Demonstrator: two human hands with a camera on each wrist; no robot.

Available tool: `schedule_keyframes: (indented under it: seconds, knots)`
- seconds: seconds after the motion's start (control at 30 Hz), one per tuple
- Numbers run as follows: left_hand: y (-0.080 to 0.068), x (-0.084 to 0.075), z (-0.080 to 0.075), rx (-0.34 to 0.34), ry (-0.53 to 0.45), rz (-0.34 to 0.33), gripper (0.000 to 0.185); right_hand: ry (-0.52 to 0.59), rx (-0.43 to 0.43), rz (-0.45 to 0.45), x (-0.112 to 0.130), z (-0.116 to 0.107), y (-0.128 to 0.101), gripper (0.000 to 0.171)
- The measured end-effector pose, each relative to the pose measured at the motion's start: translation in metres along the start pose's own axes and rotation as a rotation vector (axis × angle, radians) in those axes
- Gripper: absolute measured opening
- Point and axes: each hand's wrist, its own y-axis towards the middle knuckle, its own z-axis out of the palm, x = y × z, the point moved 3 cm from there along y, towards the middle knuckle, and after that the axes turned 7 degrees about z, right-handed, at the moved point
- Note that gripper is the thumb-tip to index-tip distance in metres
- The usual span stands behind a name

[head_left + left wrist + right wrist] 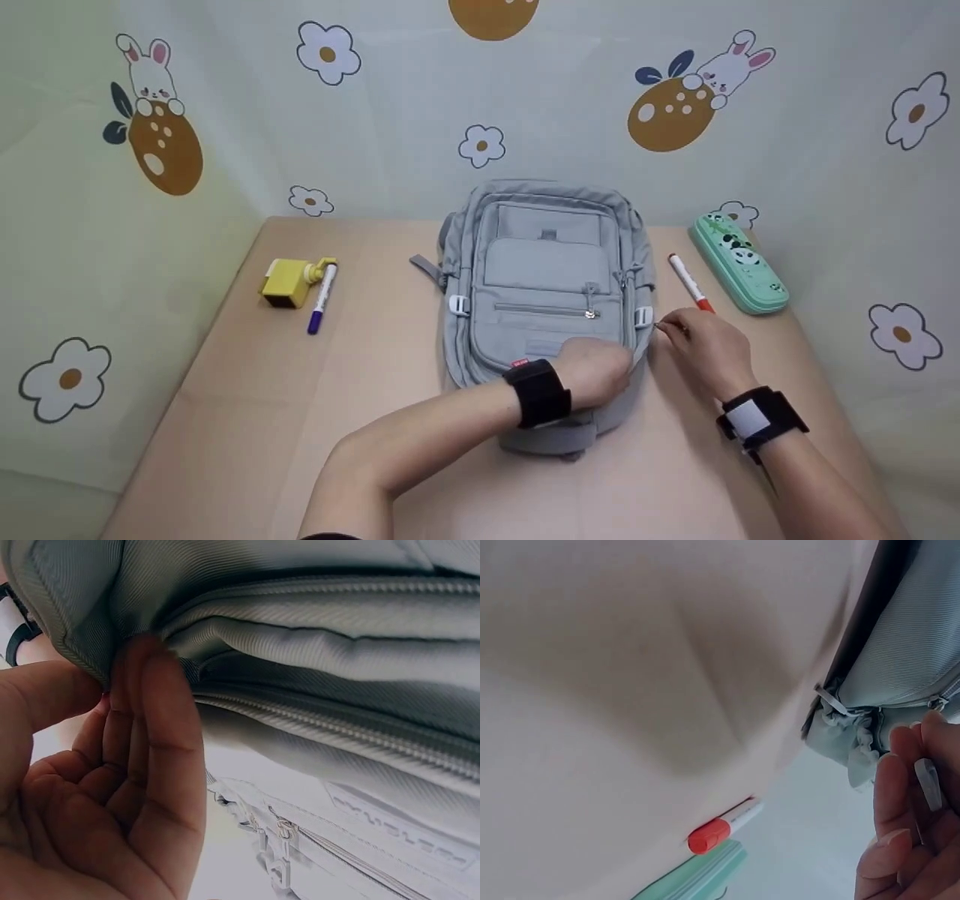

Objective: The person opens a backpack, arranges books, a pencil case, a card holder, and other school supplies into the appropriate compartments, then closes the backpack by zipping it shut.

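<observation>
A grey backpack (551, 262) lies front side up on the table, its top toward the back wall. My left hand (596, 371) is over its lower right part. In the left wrist view that hand (127, 765) pinches a fold of the grey fabric (82, 600) between thumb and fingers, beside open zipper tracks (337, 727). My right hand (709, 349) is at the bag's right side, close to a white buckle (643, 317). In the right wrist view its curled fingers (892, 791) pinch a zipper pull (936, 703) on the bag's side zipper.
A white marker with a red cap (690, 283) lies just beyond my right hand, beside a green panda pencil case (741, 262). At the left are a yellow pencil sharpener with a crank (289, 283) and a marker with a purple cap (322, 300). Patterned cloth hangs around the table.
</observation>
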Motion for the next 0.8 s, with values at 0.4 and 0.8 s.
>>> schedule_keyframes:
  seconds: [0.4, 0.8]
  knots:
    - [-0.004, 0.003, -0.001, -0.012, -0.042, -0.017, 0.026, -0.003, 0.006, -0.003, -0.005, -0.002, 0.012, 0.009]
    - [-0.003, -0.001, 0.001, -0.008, 0.003, 0.007, 0.028, 0.026, 0.053, 0.083, -0.016, 0.017, 0.049, 0.013]
